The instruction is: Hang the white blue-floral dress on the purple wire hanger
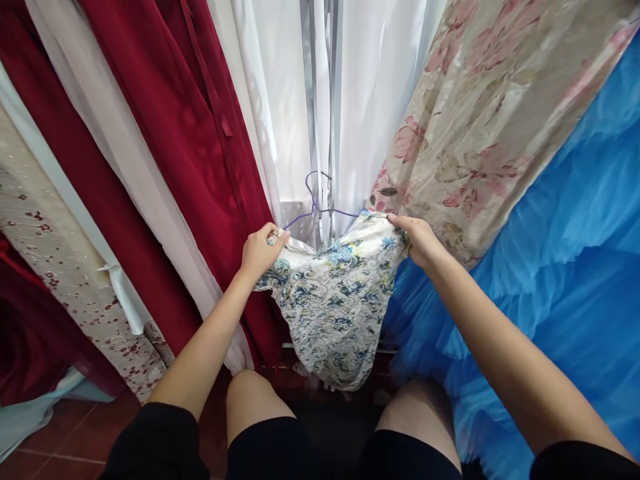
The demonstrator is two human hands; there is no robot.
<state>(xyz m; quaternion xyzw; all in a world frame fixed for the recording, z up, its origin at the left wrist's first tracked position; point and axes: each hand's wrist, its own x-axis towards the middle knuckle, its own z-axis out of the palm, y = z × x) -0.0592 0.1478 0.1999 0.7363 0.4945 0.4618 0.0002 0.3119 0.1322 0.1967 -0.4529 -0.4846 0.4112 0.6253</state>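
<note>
A white top with a blue and green floral print [335,307] hangs spread out in front of me on a thin purple wire hanger [300,217]. My left hand [261,252] is closed on the fabric at its left shoulder, thumb on top. At the right shoulder my right hand [419,239] pinches the cloth, with most of its fingers hidden behind the fabric. The hanger's hook stands up above the neckline, between the two hands, and its arms run into the shoulders of the top.
Long dark red cloths [165,120] hang at the left, white cloth [370,100] behind the hanger. To the right hang a beige fabric with pink flowers [465,153] and ruffled blue tulle [565,300]. Red tiles [65,433] cover the floor; my bare knees [257,407] are below.
</note>
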